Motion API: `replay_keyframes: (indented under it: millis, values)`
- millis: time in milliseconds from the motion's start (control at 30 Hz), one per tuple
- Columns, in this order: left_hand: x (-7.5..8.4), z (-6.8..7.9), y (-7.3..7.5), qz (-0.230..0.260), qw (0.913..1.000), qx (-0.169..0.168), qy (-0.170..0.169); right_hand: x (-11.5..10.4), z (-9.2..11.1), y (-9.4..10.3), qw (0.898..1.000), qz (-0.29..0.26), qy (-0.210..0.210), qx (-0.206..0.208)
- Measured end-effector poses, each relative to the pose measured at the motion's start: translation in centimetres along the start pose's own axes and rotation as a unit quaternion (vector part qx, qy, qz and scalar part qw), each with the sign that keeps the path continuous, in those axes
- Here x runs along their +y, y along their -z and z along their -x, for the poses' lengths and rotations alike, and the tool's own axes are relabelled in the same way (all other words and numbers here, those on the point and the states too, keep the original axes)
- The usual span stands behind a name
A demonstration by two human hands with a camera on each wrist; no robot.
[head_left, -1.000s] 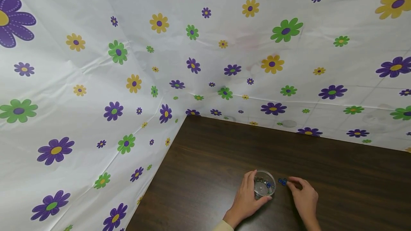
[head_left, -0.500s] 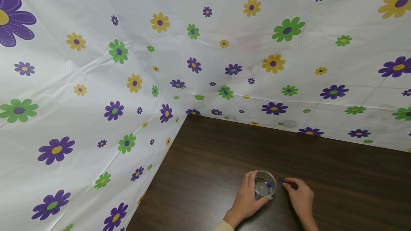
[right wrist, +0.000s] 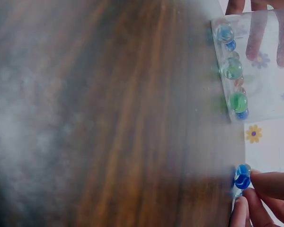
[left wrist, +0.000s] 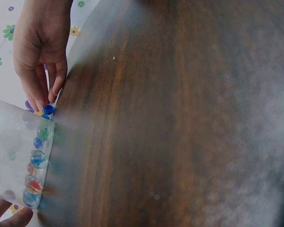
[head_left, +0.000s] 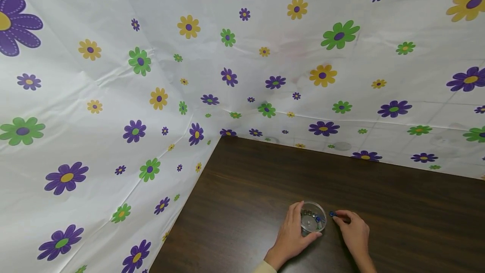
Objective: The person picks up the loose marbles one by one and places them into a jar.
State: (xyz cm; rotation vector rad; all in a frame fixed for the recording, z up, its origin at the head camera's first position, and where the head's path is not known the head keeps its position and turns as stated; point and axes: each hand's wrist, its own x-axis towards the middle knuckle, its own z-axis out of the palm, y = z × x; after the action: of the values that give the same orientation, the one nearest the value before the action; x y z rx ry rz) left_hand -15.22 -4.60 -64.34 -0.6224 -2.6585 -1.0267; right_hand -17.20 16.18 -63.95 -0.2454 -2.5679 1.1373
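Observation:
A clear round plastic cup stands upright on the dark table, with several glass marbles on its bottom. My left hand grips the cup from the left, its fingers and thumb round the wall. Just right of the cup, my right hand has its fingertips down at the tabletop, pinching at blue marbles. One blue marble with white swirls shows at the fingertips in the right wrist view. Another blue marble lies partly hidden by the fingers. How many they hold, I cannot tell.
The brown wood-grain table reaches to a white flowered sheet hung behind it. Another flowered sheet runs along the table's left edge.
My right hand has shifted slightly left and closed in over the small group of blue marbles, so fewer of them show. My left hand and the cup stay in place.

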Motion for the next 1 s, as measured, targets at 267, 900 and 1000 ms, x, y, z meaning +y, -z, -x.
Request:
replay_keyframes:
  millis: [267, 900, 1000]
  values:
    - [0.1, 0.01, 0.01, 0.003, 1.0, -0.004, 0.003, 0.19, -0.21, -0.09, 1.0, 0.009, 0.003, -0.017]
    - [-0.23, 0.03, -0.31, -0.004, 0.9998, 0.012, -0.015, 0.09, -0.17, 0.29, 0.999, -0.006, 0.005, -0.047]
    - [-0.31, 0.04, -0.42, -0.004, 0.9997, 0.016, -0.017, 0.15, -0.17, 0.41, 0.999, -0.006, 0.01, -0.035]
